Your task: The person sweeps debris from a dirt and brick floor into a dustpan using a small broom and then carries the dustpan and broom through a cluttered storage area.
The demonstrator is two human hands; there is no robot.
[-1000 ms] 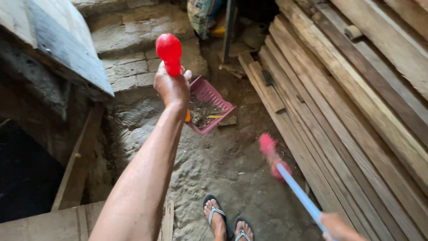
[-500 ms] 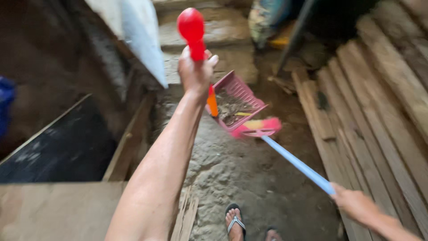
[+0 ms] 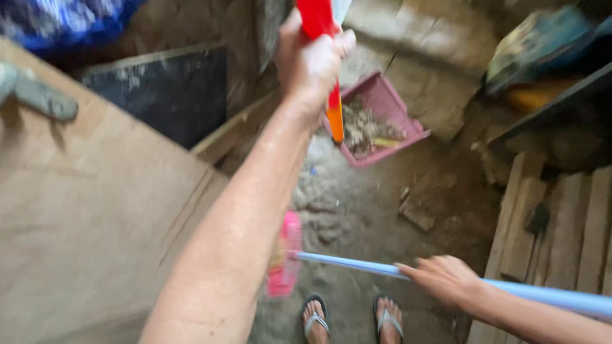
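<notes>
Dusty concrete floor (image 3: 382, 210) below: left hand (image 3: 312, 60) is wrapped tight around the red handle (image 3: 317, 18) of the pink dustpan (image 3: 379, 118), which sits debris-filled on that floor. Nearer the 2 feet than the dustpan, right hand (image 3: 443, 280) closes loosely over the blue broom handle (image 3: 357, 266), pink bristles (image 3: 285, 264) down.
</notes>
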